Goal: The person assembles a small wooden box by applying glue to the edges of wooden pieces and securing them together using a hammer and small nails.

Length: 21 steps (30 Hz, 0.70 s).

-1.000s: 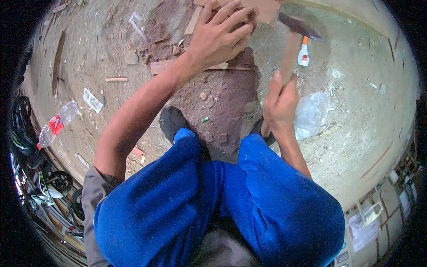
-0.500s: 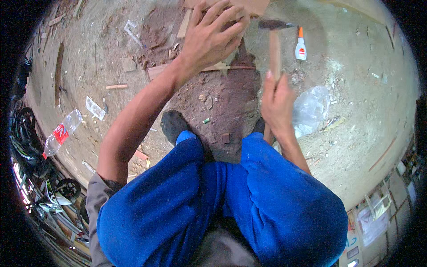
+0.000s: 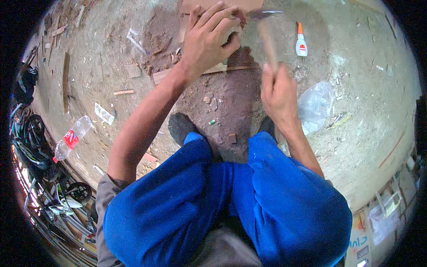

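Wooden piece point(image 3: 209, 66) on dirt ground point(image 3: 364, 111), mostly hidden under left hand point(image 3: 209, 42), fingers spread, pressing it. Right hand point(image 3: 278, 91) fisted round hammer point(image 3: 267, 31); head blurred, now nearer the wood than before. Glue bottle point(image 3: 301, 41) just beside.

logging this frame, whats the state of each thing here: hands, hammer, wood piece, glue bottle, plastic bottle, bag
left hand: palm down, fingers spread, pressing on the wood piece
right hand: closed around the hammer handle
hammer: raised, head blurred, beside the left hand's fingertips
wood piece: flat on the dirt, pinned under the left hand
glue bottle: orange cap on, lying on the ground
plastic bottle: lying on its side
clear plastic bag: crumpled on the ground
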Motion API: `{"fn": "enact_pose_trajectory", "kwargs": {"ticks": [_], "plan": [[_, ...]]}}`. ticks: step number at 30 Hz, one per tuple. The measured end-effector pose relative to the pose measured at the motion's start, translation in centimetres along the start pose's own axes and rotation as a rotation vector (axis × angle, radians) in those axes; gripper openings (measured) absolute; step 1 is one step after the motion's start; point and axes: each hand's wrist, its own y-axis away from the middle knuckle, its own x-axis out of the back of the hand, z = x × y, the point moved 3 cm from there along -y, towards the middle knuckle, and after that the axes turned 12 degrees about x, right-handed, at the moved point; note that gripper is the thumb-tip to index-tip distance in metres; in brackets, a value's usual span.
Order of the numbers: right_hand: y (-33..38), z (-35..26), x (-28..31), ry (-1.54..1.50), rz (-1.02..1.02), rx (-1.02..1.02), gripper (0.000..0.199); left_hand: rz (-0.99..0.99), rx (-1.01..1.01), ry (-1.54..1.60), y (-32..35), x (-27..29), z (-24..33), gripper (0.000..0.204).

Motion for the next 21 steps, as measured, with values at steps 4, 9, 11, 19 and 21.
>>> {"fn": "enact_pose_trajectory", "kwargs": {"ticks": [4,9,11,19,21], "plan": [[0.8,-1.2,0.9,-0.241,0.090,-0.090,0.033,-0.005,0.030,-0.012,0.4,0.1,0.1,0.030],[0.7,-0.1,-0.1,-0.112,0.023,-0.026,0.032,-0.027,0.032,-0.032,0.4,0.3,-0.4,0.032],[0.1,-0.5,1.3,-0.209,0.132,-0.041,0.032,-0.024,0.027,-0.027,0.3,0.2,-0.3,0.034],[-0.6,0.2,0.9,-0.048,-0.020,-0.093,0.033,-0.070,0.047,-0.039,-0.3,0.1,0.4,0.048],[0.3,-0.6,1.1,-0.195,0.056,-0.128,0.032,-0.086,0.031,-0.075,0.3,0.4,0.1,0.053]]}}
